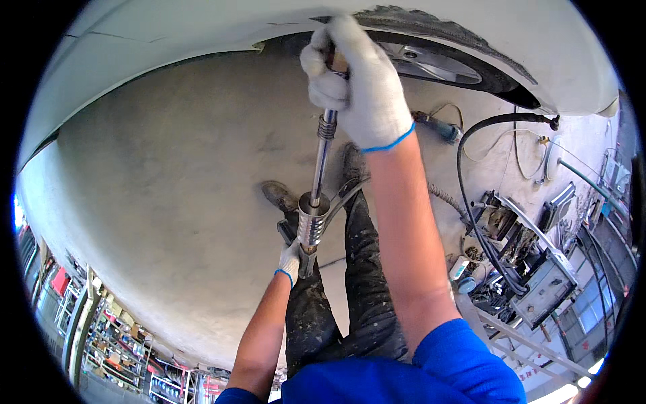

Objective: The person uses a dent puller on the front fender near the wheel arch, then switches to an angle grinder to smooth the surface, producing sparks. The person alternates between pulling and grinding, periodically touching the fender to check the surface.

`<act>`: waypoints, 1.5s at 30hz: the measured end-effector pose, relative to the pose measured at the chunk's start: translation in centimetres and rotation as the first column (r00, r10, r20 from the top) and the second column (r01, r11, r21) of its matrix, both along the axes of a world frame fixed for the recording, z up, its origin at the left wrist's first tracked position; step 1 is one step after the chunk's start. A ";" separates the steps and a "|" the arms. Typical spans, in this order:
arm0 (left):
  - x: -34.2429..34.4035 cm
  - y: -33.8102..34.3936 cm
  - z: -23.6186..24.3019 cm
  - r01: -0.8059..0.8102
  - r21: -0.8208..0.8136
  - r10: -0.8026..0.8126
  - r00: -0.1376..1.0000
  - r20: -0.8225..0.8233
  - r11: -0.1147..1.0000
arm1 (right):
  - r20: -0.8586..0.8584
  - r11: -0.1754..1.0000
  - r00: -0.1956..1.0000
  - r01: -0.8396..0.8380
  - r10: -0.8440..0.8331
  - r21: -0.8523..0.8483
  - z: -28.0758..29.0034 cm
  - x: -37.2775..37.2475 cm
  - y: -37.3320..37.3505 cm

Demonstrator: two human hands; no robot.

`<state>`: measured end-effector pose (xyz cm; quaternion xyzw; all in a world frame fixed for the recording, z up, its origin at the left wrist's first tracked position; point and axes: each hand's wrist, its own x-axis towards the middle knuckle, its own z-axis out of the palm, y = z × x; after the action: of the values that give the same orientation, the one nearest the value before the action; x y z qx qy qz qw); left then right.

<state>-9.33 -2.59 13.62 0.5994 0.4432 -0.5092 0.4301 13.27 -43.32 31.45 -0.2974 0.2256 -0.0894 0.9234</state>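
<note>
My gloved right hand point(356, 81) is closed around the upper end of a long metal tool point(323, 151), beside the light-coloured car body point(511, 40) and the wheel point(441, 66). The tool has a shiny rod, a spring near the top and a ribbed cylinder point(311, 222) lower down. My gloved left hand point(291, 262) grips its lower end below that cylinder, over my dark trousers. A hose runs off to the right beside the tool's lower part; where it joins is not clear.
A blue-grey power tool point(437, 128) lies on the floor point(182, 161) under the car. At right stand metal equipment point(538, 289) and a black cable point(464, 182) looping up to the car. Cluttered shelving point(118, 343) is at lower left. My shoes point(279, 195) are beneath me.
</note>
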 end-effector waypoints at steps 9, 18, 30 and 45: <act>-1.7 4.6 -2.6 -0.055 -0.005 0.055 0.998 -0.036 0.998 | 0.324 0.940 0.944 -0.054 -0.062 0.336 -6.4 -9.1 0.1; 13.0 -9.3 -10.3 0.733 0.371 -0.811 0.574 0.113 0.570 | -0.382 0.667 0.548 0.634 -0.744 -0.391 -14.2 -21.0 -8.8; 22.7 -18.3 -30.7 0.956 0.280 -0.996 0.078 0.029 0.083 | -0.502 0.707 0.549 0.679 -0.668 -0.197 -45.0 -31.0 -13.5; 28.1 -24.6 1.2 0.139 0.882 -0.187 -0.951 0.245 0.450 | -0.516 0.790 0.709 0.605 -0.481 0.095 -58.4 -23.2 -5.0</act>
<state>18.80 -27.24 14.84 0.7579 -0.5982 0.2035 0.1621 -9.97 -48.33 -26.96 -0.1072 0.5277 -0.2553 0.8031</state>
